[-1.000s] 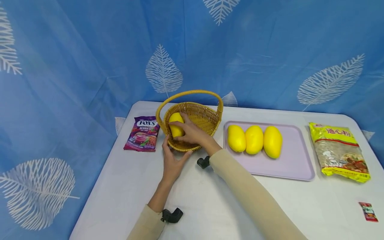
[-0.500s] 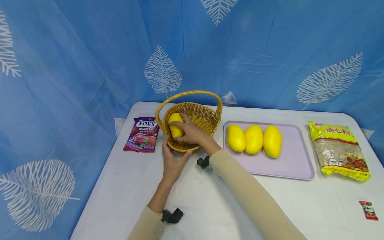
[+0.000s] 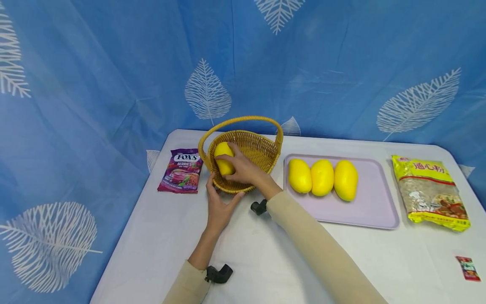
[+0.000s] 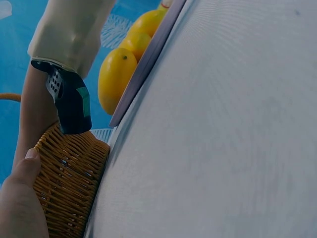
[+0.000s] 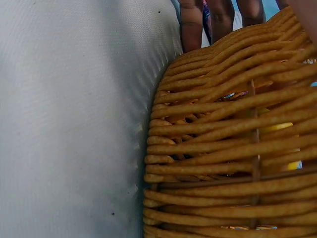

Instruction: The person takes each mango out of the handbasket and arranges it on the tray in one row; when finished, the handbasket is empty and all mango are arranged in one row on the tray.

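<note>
A yellow wicker basket (image 3: 262, 154) with a tall arched handle stands at the back of the table. Inside it, at the left end, lies a yellow mango (image 3: 223, 148), which my right hand (image 3: 244, 166) grips from above with thumb and fingers on either side. My left hand (image 3: 219, 211) holds the basket's near left side. Its thumb (image 4: 29, 163) is at the rim in the left wrist view, and its fingers (image 5: 220, 20) lie along the wickerwork in the right wrist view. The mango is mostly hidden behind the weave in that view.
Right of the basket, a lilac tray (image 3: 373, 202) carries three mangoes (image 3: 322, 177) side by side. A purple candy bag (image 3: 181, 171) lies left of the basket. A yellow pasta bag (image 3: 430, 192) and a small red packet (image 3: 468, 268) lie at the right.
</note>
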A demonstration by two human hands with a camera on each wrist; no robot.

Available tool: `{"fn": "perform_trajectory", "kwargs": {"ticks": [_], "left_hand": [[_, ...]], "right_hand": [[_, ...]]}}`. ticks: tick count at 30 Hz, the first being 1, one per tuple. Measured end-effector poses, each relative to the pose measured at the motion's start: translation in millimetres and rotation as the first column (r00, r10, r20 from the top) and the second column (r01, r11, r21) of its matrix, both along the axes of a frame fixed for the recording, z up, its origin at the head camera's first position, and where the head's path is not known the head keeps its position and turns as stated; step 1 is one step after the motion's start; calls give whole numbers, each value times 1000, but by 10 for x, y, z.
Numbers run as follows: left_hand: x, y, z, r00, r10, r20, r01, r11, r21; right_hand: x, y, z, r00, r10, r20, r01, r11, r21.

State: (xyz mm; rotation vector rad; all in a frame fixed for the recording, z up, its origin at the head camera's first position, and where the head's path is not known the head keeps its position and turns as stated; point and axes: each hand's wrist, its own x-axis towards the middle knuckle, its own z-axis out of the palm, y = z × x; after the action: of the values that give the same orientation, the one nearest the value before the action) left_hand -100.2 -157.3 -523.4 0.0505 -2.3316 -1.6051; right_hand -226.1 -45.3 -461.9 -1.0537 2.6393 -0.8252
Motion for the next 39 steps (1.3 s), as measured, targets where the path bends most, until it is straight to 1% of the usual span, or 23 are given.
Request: {"fn": "perform_trajectory", "kwargs": {"ticks": [5,11,15,19,22,28,33,39], "left_hand": [[9,17,-16,1000,1,11,-1,1000,2],[22,30,-25,1000,7,11,-7,1000,11],[30,22,-24,1000,8,15,-8,1000,16],[36,18,-23,1000,1,7,-1,1000,15],[34,19,-24,1000,-1,2,1,1000,15],[13,32,-34,1000,-4,-5,4,1000,16],[2,35,-23,1000,-10,-13,10,1000,11],[10,15,-2,1000,2,-20,-2,1000,14]], "right_hand": [[26,39,8,999,5,-50,-6,1000,-20],[107,129,68,997,11,-76,-14,999,-40],[205,236,141,996,-11,-88,2,995,-104],[320,385,211,993,-32,-113,11,983,-181],[407,521,260,986,-47,-160,11,975,-220],[575,857,334,963,-87,-257,10,958,-286],[726,1177,353,949,-125,-290,29,948,-316],[844,1560,369,932,-204,-299,99,938,-332]]}}
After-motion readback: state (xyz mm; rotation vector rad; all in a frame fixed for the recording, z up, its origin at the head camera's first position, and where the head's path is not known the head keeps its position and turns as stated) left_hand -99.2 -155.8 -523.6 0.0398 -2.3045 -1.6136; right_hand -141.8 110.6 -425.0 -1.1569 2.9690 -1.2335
